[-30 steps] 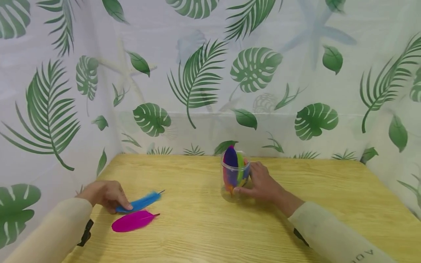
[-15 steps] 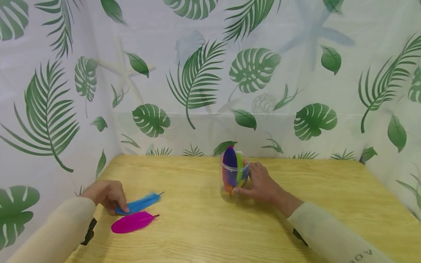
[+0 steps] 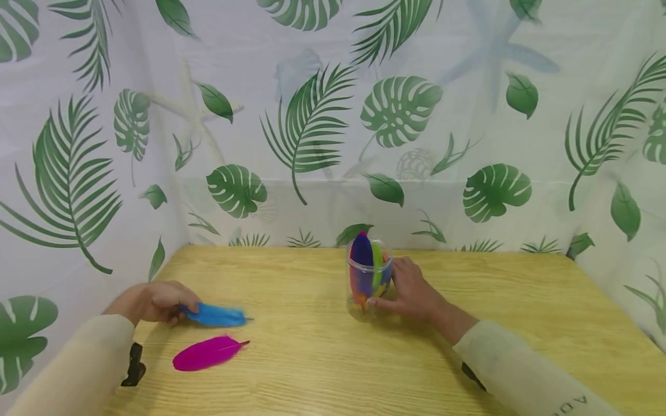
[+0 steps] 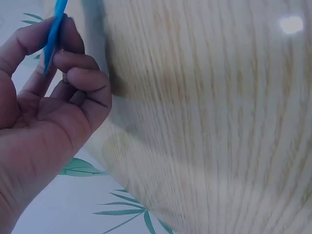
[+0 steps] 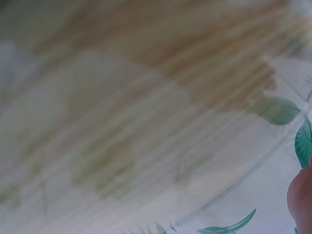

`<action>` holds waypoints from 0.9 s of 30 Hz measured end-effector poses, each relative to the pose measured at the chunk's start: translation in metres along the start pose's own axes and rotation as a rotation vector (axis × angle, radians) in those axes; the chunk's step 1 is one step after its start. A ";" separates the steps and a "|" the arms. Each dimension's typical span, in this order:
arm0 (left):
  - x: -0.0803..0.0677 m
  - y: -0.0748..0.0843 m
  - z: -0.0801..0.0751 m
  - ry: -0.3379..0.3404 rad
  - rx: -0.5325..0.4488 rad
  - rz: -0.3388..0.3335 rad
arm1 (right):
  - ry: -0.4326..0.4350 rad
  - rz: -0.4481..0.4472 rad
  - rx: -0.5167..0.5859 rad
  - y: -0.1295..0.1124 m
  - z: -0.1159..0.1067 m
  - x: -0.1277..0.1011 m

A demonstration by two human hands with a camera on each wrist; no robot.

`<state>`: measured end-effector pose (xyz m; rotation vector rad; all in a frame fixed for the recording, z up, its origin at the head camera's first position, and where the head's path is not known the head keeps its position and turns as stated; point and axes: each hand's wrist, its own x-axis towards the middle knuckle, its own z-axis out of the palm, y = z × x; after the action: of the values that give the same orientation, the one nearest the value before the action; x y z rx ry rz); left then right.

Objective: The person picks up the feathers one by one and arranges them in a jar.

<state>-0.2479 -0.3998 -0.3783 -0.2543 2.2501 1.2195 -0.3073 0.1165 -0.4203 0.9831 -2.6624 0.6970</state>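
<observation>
Wooden table (image 3: pixel 322 370): two loose feathers (image 3: pixel 208 354), perhaps.

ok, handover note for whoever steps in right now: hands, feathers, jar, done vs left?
Left hand: pinches the blue feather at one end, lifted just off the table.
Right hand: wrapped round the clear jar, which stands upright mid-table.
Done: several coloured feathers already stand in the jar, a purple one tallest.
Left: the blue feather is in the grip but not yet at the jar; the magenta feather lies untouched on the table.
</observation>
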 end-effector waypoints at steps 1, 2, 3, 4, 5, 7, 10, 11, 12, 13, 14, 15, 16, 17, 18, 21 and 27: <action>0.000 0.000 -0.001 0.004 -0.015 0.012 | -0.002 0.002 0.000 0.000 0.000 0.000; 0.001 0.001 -0.001 0.007 -0.032 0.022 | -0.004 0.003 0.000 -0.001 0.000 0.000; 0.002 0.001 -0.002 0.011 -0.059 0.034 | -0.005 0.002 -0.003 -0.001 0.000 0.000; 0.002 0.002 -0.002 0.015 -0.099 0.046 | -0.005 0.000 -0.004 -0.001 -0.001 0.000; 0.002 0.003 -0.001 0.018 -0.152 0.051 | -0.005 0.000 -0.004 -0.001 -0.001 0.000; 0.004 0.005 -0.001 0.018 -0.268 0.079 | -0.006 0.001 -0.005 0.000 0.000 0.001; 0.006 0.006 0.000 0.014 -0.415 0.150 | -0.006 0.000 -0.006 0.000 0.000 0.001; 0.007 0.007 0.000 0.015 -0.454 0.167 | -0.006 0.000 -0.005 0.000 0.000 0.000; 0.008 0.007 0.000 0.017 -0.475 0.192 | -0.005 0.000 -0.004 0.000 0.000 0.000; 0.009 0.008 0.001 0.026 -0.491 0.210 | -0.003 0.000 -0.006 0.000 0.000 0.000; 0.010 0.009 0.001 0.037 -0.497 0.224 | -0.003 0.000 -0.005 0.000 0.000 0.000; 0.011 0.010 0.002 0.059 -0.505 0.229 | -0.002 -0.001 -0.006 0.000 0.000 0.000; 0.011 0.010 0.003 0.077 -0.494 0.238 | -0.002 0.001 -0.006 0.001 0.000 0.000; 0.012 0.011 0.003 0.103 -0.480 0.240 | -0.003 0.003 -0.007 0.001 0.000 0.000; 0.013 0.011 0.004 0.124 -0.451 0.244 | -0.004 0.007 -0.008 0.001 0.000 0.000; 0.012 0.012 0.003 0.188 -0.372 0.243 | -0.003 0.012 -0.004 0.000 0.000 0.002; 0.014 0.018 0.007 0.247 -0.338 0.255 | -0.008 0.022 0.008 0.000 0.000 0.001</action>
<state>-0.2641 -0.3824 -0.3759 -0.2633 2.3248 1.7940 -0.3077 0.1159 -0.4195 0.9623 -2.6831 0.7104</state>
